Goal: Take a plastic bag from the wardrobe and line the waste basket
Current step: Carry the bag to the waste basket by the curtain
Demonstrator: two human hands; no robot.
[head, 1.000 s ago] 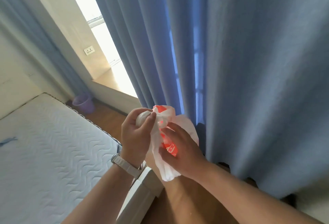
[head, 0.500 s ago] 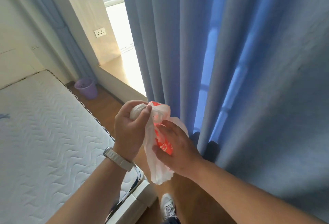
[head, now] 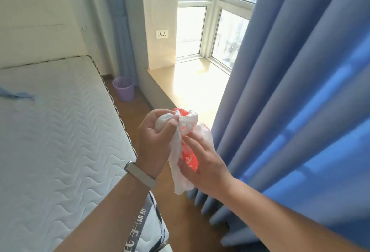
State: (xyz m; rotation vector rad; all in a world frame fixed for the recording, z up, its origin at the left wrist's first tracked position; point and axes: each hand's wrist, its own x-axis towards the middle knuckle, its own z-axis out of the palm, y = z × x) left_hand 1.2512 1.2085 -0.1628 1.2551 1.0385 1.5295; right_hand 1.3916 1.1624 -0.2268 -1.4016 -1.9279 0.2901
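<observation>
two hands hold the plastic bag (head: 183, 151), white with red print. the left hand (head: 156, 137) is closed around the bunched top. the right hand (head: 202, 163) pinches the loose part lower down. the bag hangs long, top to bottom, between them. the purple waste basket (head: 123, 88) stands on the floor well ahead and to the left, past the bed (head: 50, 131), near the window ledge (head: 186, 83). it is on the left hand's side, so i think the person must walk there first.

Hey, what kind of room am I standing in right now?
Most likely a bedroom, not yet made up: a bare quilted mattress fills the left side, long blue curtains hang by a window, and a small purple waste basket stands on the wooden floor.
</observation>
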